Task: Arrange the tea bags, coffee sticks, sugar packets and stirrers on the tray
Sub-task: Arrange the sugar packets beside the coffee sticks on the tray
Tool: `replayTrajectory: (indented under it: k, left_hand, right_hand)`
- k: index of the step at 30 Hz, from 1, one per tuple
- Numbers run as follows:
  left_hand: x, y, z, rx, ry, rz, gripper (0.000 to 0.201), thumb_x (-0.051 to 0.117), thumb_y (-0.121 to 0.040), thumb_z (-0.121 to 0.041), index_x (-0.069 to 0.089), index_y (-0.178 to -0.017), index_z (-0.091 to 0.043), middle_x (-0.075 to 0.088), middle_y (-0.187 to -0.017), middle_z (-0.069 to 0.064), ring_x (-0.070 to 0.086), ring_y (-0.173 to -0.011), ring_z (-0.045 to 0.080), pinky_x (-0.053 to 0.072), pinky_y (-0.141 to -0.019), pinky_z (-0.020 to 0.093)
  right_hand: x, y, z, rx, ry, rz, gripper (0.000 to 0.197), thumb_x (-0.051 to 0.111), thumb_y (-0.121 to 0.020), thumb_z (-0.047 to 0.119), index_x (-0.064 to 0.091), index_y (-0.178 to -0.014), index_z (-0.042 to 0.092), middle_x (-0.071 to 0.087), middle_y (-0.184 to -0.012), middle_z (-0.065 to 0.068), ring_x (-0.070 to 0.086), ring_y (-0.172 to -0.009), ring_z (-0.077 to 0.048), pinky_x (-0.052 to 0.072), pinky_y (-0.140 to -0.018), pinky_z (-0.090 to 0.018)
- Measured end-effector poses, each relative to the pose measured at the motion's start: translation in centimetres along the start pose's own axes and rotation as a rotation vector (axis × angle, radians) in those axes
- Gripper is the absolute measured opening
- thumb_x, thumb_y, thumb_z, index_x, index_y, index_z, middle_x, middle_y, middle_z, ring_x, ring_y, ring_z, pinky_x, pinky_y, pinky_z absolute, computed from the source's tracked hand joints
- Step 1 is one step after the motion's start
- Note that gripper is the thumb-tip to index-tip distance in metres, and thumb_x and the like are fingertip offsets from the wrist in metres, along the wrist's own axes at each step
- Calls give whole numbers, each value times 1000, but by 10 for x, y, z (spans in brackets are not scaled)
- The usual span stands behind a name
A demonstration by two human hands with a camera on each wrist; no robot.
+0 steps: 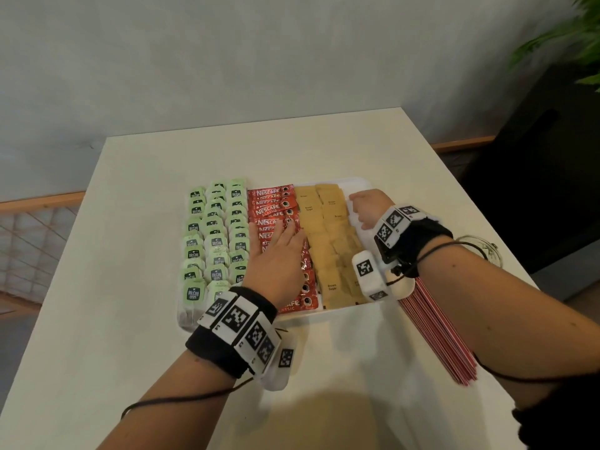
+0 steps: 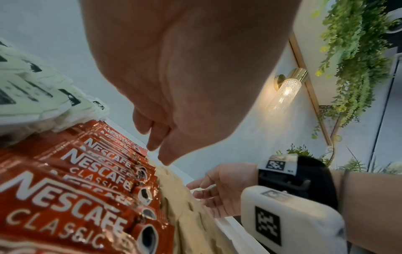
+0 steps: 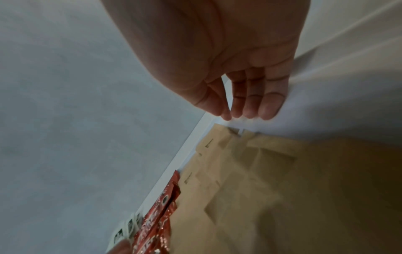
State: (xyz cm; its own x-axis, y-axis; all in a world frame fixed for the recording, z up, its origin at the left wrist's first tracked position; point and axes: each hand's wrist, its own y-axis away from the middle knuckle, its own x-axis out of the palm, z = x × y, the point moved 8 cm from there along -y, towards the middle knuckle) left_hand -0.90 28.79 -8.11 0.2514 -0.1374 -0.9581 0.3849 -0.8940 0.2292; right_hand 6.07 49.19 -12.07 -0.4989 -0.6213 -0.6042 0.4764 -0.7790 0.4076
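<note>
Left hand (image 1: 276, 254) lies flat on coffee sticks (image 1: 271, 203) beside sugar packets (image 1: 328, 222).

White tray (image 1: 358, 182) at frame centre carries green tea bags (image 1: 214, 235) in three overlapping columns left, red coffee sticks (image 1: 271, 203) centre, brown sugar packets (image 1: 328, 222) right; red stirrers (image 1: 438, 332) bundled off-tray, lower right.

coffee sticks (image 1: 276, 203): "NESCAFÉ CLASSIC" | tea bags (image 1: 193, 293): "McCoy teas" | sugar packets (image 1: 331, 286): "Brown Sugar"
</note>
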Motion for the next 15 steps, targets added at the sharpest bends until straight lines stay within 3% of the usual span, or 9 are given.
replayTrajectory:
  k: [3,4,6,7,9,11,13,15]
  left_hand:
    - [4,3,3,-9,-10,42,57,29,-102,-16,10,-156,-18,3,-165,3,-8,-151,21,-19,-113,56]
    - [5,4,3,-8,-15,53,56,28,-102,-17,10,-156,-18,3,-165,3,-8,-151,20,-19,-113,55]
    - [5,6,3,-4,-15,55,56,28,-103,-18,10,-156,-19,3,-165,2,-8,-151,20,-19,-113,55]
    - [3,7,1,-1,-8,49,55,28,-104,-20,11,-156,-19,4,-165,2,-7,-151,20,-19,-114,55]
    - [-3,7,-5,18,20,36,54,30,-105,-28,13,-155,-19,5,-165,2,-6,-151,20,-18,-114,55]
    - [-8,8,-19,56,24,37,58,33,-104,-37,14,-155,-18,4,-165,4,-6,-151,21,-18,-114,54]
    - [-12,10,-36,102,3,45,63,37,-102,-41,13,-156,-17,4,-165,5,-5,-151,22,-18,-114,52]
    - [-13,14,-56,154,-35,34,65,39,-102,-40,13,-156,-16,4,-165,6,-3,-152,22,-16,-115,53]
  right_hand:
    - [2,1,6,22,53,42,38,49,-96,10,53,-134,4,57,-133,-15,52,-97,-18,47,-70,-24]
    - [2,-7,4,9,42,45,41,51,-94,9,50,-135,2,57,-133,-13,56,-103,-19,51,-74,-25]
    - [-1,-12,1,-19,53,22,51,51,-93,12,40,-143,2,52,-140,-13,55,-120,-27,49,-96,-36]
    - [-3,-6,3,1,22,33,49,49,-95,14,41,-143,4,51,-140,-15,55,-120,-30,49,-97,-40]
    - [-14,7,5,-5,-65,-1,41,49,-97,17,50,-136,6,57,-131,-16,60,-101,-27,53,-78,-37]
    - [-27,37,12,15,-153,8,36,52,-96,21,57,-129,7,63,-110,-7,58,-79,-16,48,-63,-28]
    - [-43,61,12,7,-212,-6,30,51,-98,18,60,-122,4,59,-91,1,52,-69,-11,44,-58,-25]
    - [-58,88,8,-7,-248,-28,29,49,-98,13,61,-121,2,56,-87,1,50,-67,-12,43,-57,-23]
